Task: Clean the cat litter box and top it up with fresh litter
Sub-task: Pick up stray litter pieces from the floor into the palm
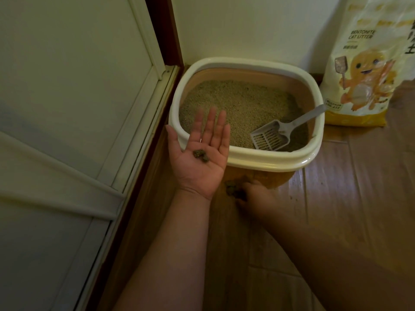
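Centre of the frame, the cream-rimmed tan plastic litter box sits on the brown wooden plank floor, tucked into the corner against the white wall. It holds a bed of beige granular litter, and a grey slotted plastic scoop lies in it at the right, handle propped on the rim.

Just below and left of the box, the left hand is palm up, fingers spread flat, a few small dark litter clumps resting loose on the palm, nothing pinching them. Lower centre, the right hand is down at the floor against the box's front wall, fingers curled round another dark clump — it looks pinched, though the shadow makes that hard to confirm.

These clumps look light and crumbly, likely to break or roll off a tilted palm, so keep that palm level. The scoop's stiff handle is the sensible place to take hold for sifting.

Upper right, a yellow-and-white bag of bentonite cat litter stands against the wall; probably heavy and floppy, best gripped at the top with support beneath. Left side, a white panelled door.
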A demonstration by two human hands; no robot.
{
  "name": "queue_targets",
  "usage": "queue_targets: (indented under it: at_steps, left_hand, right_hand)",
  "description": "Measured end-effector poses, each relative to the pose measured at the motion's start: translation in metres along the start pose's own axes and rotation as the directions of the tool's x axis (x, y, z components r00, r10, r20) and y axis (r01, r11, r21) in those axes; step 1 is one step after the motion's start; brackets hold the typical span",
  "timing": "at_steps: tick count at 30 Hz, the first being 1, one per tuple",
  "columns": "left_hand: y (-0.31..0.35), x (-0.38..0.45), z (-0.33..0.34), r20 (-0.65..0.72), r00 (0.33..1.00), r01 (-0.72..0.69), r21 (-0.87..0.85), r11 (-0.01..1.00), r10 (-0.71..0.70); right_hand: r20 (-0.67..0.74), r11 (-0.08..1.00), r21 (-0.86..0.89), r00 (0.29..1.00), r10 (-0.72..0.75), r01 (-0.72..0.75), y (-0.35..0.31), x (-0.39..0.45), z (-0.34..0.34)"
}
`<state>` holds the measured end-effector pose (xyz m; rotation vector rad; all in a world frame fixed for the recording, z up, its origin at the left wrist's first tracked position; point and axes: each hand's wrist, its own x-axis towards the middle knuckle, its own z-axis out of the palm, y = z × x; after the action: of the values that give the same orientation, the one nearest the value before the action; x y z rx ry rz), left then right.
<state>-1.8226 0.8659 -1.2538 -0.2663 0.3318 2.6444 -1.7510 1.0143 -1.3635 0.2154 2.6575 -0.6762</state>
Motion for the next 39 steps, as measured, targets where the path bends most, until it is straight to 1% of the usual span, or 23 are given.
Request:
queue_targets:
  at_steps: [5,7,9,12,15,18,20,24,26,31,35,37,39]
  left_hand:
    - [0.000,0.002,0.000,0.004,1.000,-0.011,-0.001,1.000,0.011]
    - [0.003,0.004,0.000,-0.007,1.000,-0.022,0.001,1.000,0.022]
    - [0.008,0.004,0.001,-0.012,0.999,-0.037,0.003,0.999,0.037]
    - [0.011,0.004,0.001,-0.018,0.998,-0.064,0.017,0.998,0.065]
    - [0.012,0.004,-0.001,-0.032,0.995,-0.097,0.053,0.994,0.099]
    - [0.010,0.005,-0.003,-0.033,0.993,-0.109,0.086,0.990,0.112]
    - [0.007,0.005,-0.004,-0.019,0.994,-0.109,0.088,0.990,0.111]
    - [0.005,0.007,-0.004,0.003,0.996,-0.086,0.075,0.993,0.086]
    - [0.007,0.007,-0.004,0.007,0.997,-0.082,0.067,0.994,0.082]
    - [0.009,0.008,-0.005,0.027,0.995,-0.093,0.040,0.995,0.092]
    - [0.007,0.008,-0.008,0.032,0.996,-0.084,0.026,0.996,0.083]
    - [0.009,0.008,-0.008,0.019,0.996,-0.082,-0.001,0.997,0.082]
    - [0.011,0.006,-0.008,-0.001,0.996,-0.092,-0.011,0.996,0.092]
  right_hand:
    - [-0.033,1.000,0.019,0.999,0.002,-0.001,0.000,0.005,0.004]
    - [-0.109,0.997,0.078,0.994,-0.019,0.028,-0.002,0.003,-0.003]
    - [-0.219,0.984,0.158,0.974,-0.051,0.087,-0.007,-0.003,-0.018]
    - [-0.366,0.941,0.231,0.918,-0.152,0.248,-0.017,-0.013,-0.047]
    - [-0.483,0.882,0.243,0.839,-0.252,0.404,-0.033,-0.020,-0.078]
    - [-0.573,0.823,0.218,0.752,-0.328,0.525,-0.054,-0.020,-0.099]
    - [-0.569,0.793,0.185,0.721,-0.396,0.581,-0.067,-0.018,-0.105]
    - [-0.471,0.778,0.074,0.710,-0.524,0.623,-0.081,-0.016,-0.109]
    - [-0.456,0.773,0.034,0.699,-0.552,0.633,-0.083,-0.013,-0.109]
    - [-0.481,0.791,0.066,0.714,-0.509,0.609,-0.079,-0.007,-0.107]
    - [-0.491,0.795,0.013,0.696,-0.524,0.607,-0.078,-0.006,-0.104]
    - [-0.530,0.791,0.085,0.700,-0.479,0.606,-0.078,-0.007,-0.105]
    - [-0.596,0.778,0.126,0.674,-0.436,0.615,-0.077,-0.008,-0.106]
